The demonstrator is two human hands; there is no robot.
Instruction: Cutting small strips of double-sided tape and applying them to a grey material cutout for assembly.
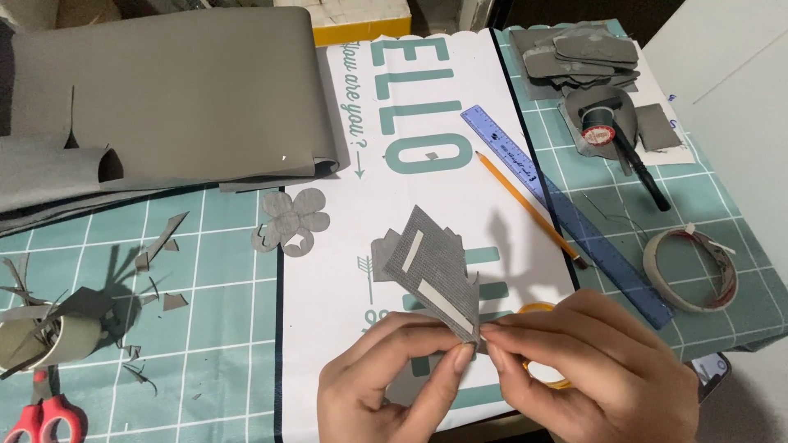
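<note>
Head view: both hands meet near the bottom edge of the scene, over a white printed sheet (345, 246) laid on a teal cutting mat (205, 271). The left hand (386, 385) pinches the near corner of a grey ribbed fabric piece (431, 267) between thumb and forefinger; the right hand (591, 369) has its fingertips pressed together on that same corner, right beside the left thumb. The piece rises up and away from the fingers — its long axis runs from the near right corner toward the far left — with two pale strips on its face (tape, by the look of it). Both hands touch it equally. A yellow pencil (525, 205) and blue ruler (558, 205) lie to the right, a tape roll (694, 267) farther right, and red-handled scissors (45, 418) near left.
</note>
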